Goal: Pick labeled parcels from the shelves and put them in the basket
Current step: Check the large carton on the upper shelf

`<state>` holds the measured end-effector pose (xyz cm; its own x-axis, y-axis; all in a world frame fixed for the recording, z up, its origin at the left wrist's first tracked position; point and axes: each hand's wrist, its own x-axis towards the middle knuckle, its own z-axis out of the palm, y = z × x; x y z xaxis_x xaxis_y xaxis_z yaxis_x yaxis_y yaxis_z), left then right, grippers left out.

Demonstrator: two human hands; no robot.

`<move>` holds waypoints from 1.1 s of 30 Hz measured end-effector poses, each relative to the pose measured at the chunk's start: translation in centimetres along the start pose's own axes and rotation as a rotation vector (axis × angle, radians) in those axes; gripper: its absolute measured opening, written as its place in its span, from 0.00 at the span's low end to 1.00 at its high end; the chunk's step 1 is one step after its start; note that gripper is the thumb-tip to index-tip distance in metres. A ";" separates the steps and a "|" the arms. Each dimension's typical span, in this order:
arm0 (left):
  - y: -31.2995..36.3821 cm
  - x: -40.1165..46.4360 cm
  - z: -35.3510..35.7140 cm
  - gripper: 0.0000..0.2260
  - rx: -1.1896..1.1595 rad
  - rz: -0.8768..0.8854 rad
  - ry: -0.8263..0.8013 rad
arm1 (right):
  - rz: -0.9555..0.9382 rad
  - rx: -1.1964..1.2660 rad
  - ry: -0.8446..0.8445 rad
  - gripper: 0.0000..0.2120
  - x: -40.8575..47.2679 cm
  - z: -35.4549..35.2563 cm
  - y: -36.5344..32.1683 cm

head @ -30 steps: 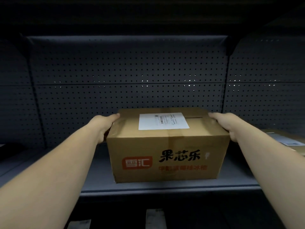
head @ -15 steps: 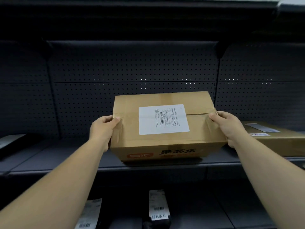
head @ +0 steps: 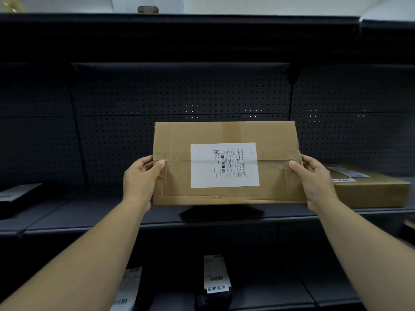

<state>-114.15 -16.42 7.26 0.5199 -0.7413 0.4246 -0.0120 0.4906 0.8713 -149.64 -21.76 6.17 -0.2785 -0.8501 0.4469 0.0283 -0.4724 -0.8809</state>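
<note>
The left hand and right hand are gripping the labeled parcel by its ends (thumbs on top); uneven pressure risks dropping it onto the shelf.

I make out a barcode and QR code on the box's white label; its print is too small to read.

A parcel is hanging above the middle shelf, the left hand and right hand holding its two ends. Another box is lying on that shelf just right of it. Smaller packages are sitting on the shelf below.
</note>
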 end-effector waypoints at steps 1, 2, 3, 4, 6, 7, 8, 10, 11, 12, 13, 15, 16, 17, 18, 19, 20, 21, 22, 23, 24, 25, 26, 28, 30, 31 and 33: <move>0.0 0.1 0.1 0.07 -0.003 0.001 -0.005 | -0.002 0.003 0.003 0.09 0.1 0.0 0.0; -0.1 0.3 0.1 0.07 -0.005 0.000 -0.007 | -0.003 0.003 0.004 0.08 0.2 0.0 0.0; -0.2 0.4 0.2 0.07 -0.004 -0.003 -0.007 | -0.003 0.001 0.004 0.08 0.4 0.0 0.0; -0.3 0.6 0.3 0.07 -0.002 -0.005 -0.008 | -0.003 -0.002 0.005 0.08 0.6 0.0 0.0; -0.4 1.1 0.7 0.06 0.009 -0.016 -0.011 | 0.003 -0.017 0.009 0.10 1.1 0.2 0.1; -0.4 1.4 0.9 0.06 0.017 -0.027 -0.013 | 0.009 -0.028 0.011 0.12 1.5 0.2 0.0; -0.4 1.7 1.1 0.05 0.026 -0.044 -0.015 | 0.020 -0.044 0.009 0.12 1.9 0.3 -0.1; -0.5 2.7 1.5 0.04 0.050 -0.089 -0.021 | 0.061 -0.093 0.004 0.10 2.9 0.5 -0.4; -0.4 3.2 1.7 0.04 0.065 -0.113 -0.027 | 0.088 -0.115 0.000 0.07 3.4 0.6 -0.5; -0.5 3.8 2.0 0.04 0.081 -0.136 -0.032 | 0.118 -0.133 -0.005 0.06 4.0 0.7 -0.7; -0.5 4.3 2.3 0.04 0.096 -0.159 -0.037 | 0.149 -0.151 -0.010 0.07 4.6 0.8 -0.9; -0.7 5.4 3.0 0.04 0.133 -0.204 -0.042 | 0.211 -0.198 -0.018 0.12 6.0 1.1 -1.2; -0.8 6.0 3.4 0.05 0.158 -0.226 -0.041 | 0.240 -0.218 -0.018 0.15 6.7 1.2 -1.3; -1.0 6.5 3.7 0.06 0.185 -0.248 -0.038 | 0.264 -0.233 -0.019 0.15 7.3 1.4 -1.4; -1.3 7.0 4.0 0.08 0.211 -0.270 -0.033 | 0.284 -0.247 -0.022 0.14 8.0 1.6 -1.4; -1.5 7.5 4.4 0.10 0.236 -0.290 -0.029 | 0.304 -0.261 -0.026 0.12 8.6 1.9 -1.3; -1.8 7.9 4.7 0.11 0.259 -0.308 -0.027 | 0.328 -0.273 -0.027 0.12 9.3 2.1 -1.1; -1.9 8.4 5.0 0.11 0.279 -0.325 -0.024 | 0.357 -0.281 -0.023 0.13 9.9 2.3 -0.9; -2.0 8.8 5.4 0.10 0.294 -0.340 -0.023 | 0.387 -0.291 -0.017 0.15 10.5 2.5 -0.7; -2.1 9.3 5.8 0.09 0.301 -0.355 -0.024 | 0.417 -0.300 -0.013 0.17 11.2 2.6 -0.4; -2.1 9.8 6.1 0.09 0.303 -0.370 -0.026 | 0.441 -0.308 -0.018 0.19 11.8 2.7 -0.1; -2.2 10.2 6.5 0.10 0.304 -0.386 -0.030 | 0.460 -0.319 -0.028 0.21 12.3 2.8 0.2; -2.3 10.7 6.8 0.10 0.305 -0.403 -0.032 | 0.474 -0.331 -0.039 0.22 12.9 2.9 0.5; -2.6 11.5 7.4 0.11 0.318 -0.440 -0.028 | 0.500 -0.358 -0.069 0.26 13.9 3.2 1.0; -2.8 12.2 7.9 0.13 0.344 -0.485 -0.024 | 0.535 -0.383 -0.113 0.25 14.7 3.4 1.2; -2.8 12.5 8.1 0.13 0.360 -0.510 -0.027 | 0.559 -0.388 -0.138 0.24 15.0 3.6 1.2; -3.0 13.2 8.4 0.13 0.396 -0.553 -0.042 | 0.603 -0.405 -0.173 0.21 15.6 3.9 1.0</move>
<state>-114.40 -31.46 12.33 0.5063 -0.8558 -0.1066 -0.0697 -0.1638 0.9840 -150.21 -36.42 12.86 -0.1708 -0.9749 -0.1428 -0.2371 0.1814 -0.9544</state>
